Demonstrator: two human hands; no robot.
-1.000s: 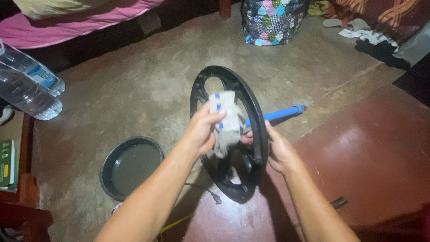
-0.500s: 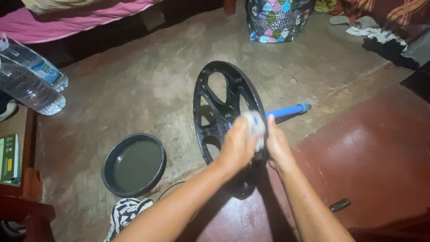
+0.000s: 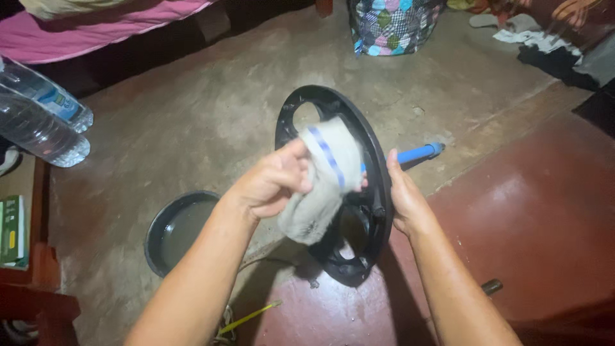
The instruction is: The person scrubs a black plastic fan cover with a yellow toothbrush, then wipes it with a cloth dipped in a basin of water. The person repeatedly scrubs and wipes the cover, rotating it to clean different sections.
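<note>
Black round plastic base (image 3: 371,192), spoked with open cut-outs, stands on edge on the floor between the two hands. Right hand (image 3: 402,200): clasped around the base's right rim. Left hand (image 3: 268,182): closed on a grey cloth with blue stripes (image 3: 323,176), which is pressed against the base's near face. Left of the left forearm: black basin (image 3: 168,234) holding water. Beyond the right hand: blue tube (image 3: 418,153) on the floor. Far left: clear plastic bottles (image 3: 40,115). Farthest: patterned bag (image 3: 391,24).
</note>
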